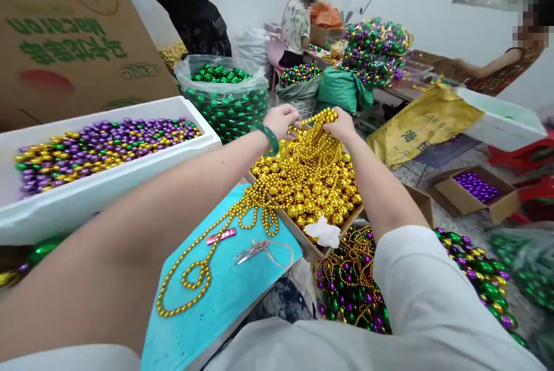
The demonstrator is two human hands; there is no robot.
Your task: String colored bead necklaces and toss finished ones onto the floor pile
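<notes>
My left hand (282,121), with a green bangle (270,139) at the wrist, pinches strands at the far side of a cardboard box (298,235). To its right, my right hand (340,124) grips a raised bunch of gold bead strands (319,128). Below both hands, the box holds more small gold strands and larger gold balls (318,193), with a crumpled white scrap (323,232) at its near corner. One gold strand (203,272) trails from the box over a blue board (182,336), beside small scissors (253,248) and a pink item (221,236).
A white foam box (99,177) of mixed beads stands at left, below a large carton (64,48). Behind are a bag of green beads (223,100) and a seated person (296,27). Mixed bead strands (350,284) hang at lower right; another person (515,65) is far right.
</notes>
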